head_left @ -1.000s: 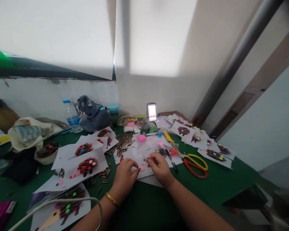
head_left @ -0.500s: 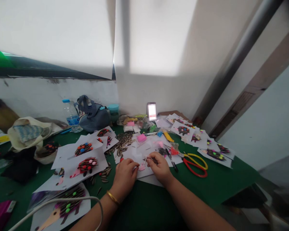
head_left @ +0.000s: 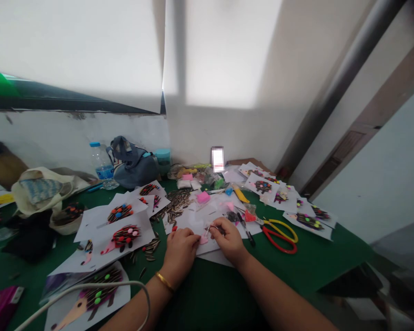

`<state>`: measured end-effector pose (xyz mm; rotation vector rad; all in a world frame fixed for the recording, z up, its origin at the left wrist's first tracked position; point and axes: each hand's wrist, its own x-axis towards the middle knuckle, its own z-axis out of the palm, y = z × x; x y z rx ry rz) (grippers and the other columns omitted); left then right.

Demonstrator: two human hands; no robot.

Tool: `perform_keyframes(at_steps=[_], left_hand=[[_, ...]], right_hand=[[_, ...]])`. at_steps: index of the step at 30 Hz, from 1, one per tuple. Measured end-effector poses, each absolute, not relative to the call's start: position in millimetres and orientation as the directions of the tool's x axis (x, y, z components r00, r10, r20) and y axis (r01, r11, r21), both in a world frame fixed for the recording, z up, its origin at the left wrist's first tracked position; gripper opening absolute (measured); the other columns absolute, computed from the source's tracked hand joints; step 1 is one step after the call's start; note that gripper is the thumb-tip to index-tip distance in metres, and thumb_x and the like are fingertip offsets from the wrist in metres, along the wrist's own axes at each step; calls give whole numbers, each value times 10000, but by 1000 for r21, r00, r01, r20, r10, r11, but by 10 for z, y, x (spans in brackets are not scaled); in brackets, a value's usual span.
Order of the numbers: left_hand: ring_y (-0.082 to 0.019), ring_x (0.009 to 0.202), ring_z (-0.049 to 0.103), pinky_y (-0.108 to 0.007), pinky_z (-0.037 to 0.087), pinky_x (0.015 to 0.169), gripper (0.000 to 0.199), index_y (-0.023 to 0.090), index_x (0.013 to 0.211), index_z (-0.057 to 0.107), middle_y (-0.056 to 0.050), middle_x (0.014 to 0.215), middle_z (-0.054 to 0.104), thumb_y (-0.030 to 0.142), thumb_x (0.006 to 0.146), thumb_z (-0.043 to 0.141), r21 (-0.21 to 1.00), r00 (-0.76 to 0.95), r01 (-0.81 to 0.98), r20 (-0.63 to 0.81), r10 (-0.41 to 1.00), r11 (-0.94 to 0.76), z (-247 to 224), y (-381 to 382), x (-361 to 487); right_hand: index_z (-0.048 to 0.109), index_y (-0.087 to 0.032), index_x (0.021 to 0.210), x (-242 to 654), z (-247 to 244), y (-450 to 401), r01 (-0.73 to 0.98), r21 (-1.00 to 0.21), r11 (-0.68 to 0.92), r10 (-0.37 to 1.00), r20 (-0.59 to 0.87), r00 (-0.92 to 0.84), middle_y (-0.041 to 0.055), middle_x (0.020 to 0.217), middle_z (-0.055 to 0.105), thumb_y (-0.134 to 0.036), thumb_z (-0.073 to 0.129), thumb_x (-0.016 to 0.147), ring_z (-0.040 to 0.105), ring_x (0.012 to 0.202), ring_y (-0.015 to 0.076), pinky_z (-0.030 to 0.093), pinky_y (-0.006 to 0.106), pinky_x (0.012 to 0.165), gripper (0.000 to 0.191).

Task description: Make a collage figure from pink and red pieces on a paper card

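My left hand (head_left: 179,252) and my right hand (head_left: 229,240) rest close together on a white sheet of paper (head_left: 193,223) on the green table (head_left: 207,294). Between their fingertips lies a small pink piece (head_left: 203,239), and both hands touch it with fingers curled. Whether my right hand also pinches a thin tool is too small to tell. A gold bangle (head_left: 163,281) circles my left wrist.
Red and yellow scissors (head_left: 279,234) lie right of my hands. Sunflower seeds (head_left: 175,207) are heaped behind. White sheets with seed hedgehogs (head_left: 126,235) spread left and right. A water bottle (head_left: 102,166), a grey bag (head_left: 133,163) and a phone (head_left: 217,159) stand by the wall.
My left hand has slid slightly forward toward the pink piece. My right hand has stayed in place.
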<state>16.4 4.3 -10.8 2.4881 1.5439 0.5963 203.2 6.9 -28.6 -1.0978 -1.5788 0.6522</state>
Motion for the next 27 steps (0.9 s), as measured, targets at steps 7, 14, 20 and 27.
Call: perform_keyframes(at_steps=[7, 14, 20, 27], left_hand=[[-222, 938, 592, -392, 333, 885, 179, 291, 990, 710, -13, 944, 681, 216, 882, 589, 310, 391, 840, 225, 893, -446, -135, 42, 168], [-208, 904, 598, -344, 344, 832, 95, 241, 890, 687, -11, 898, 687, 215, 872, 598, 322, 368, 857, 163, 915, -402, -99, 65, 172], [-203, 893, 589, -347, 338, 838, 135, 252, 856, 702, -9, 890, 678, 227, 894, 575, 294, 387, 853, 196, 901, -431, -125, 67, 176], [-205, 906, 588, -379, 334, 896, 193, 279, 891, 727, -9, 924, 690, 172, 878, 567, 298, 410, 832, 238, 881, -468, -118, 21, 154]], right_hand=[[603, -209, 861, 2027, -282, 59, 317, -847, 428, 896, 444, -24, 25, 830, 599, -286, 570, 887, 588, 747, 165, 474, 279, 671, 87], [610, -209, 861, 2015, -270, 62, 313, -849, 425, 898, 439, -31, 20, 816, 596, -285, 572, 877, 582, 719, 157, 469, 274, 657, 87], [608, -205, 837, 2012, -254, 62, 333, -851, 405, 908, 418, -36, 16, 793, 596, -282, 571, 874, 576, 720, 159, 459, 276, 665, 93], [615, -201, 824, 2014, -223, 58, 365, -836, 409, 903, 428, -33, 13, 778, 608, -269, 567, 866, 567, 738, 162, 443, 281, 691, 93]])
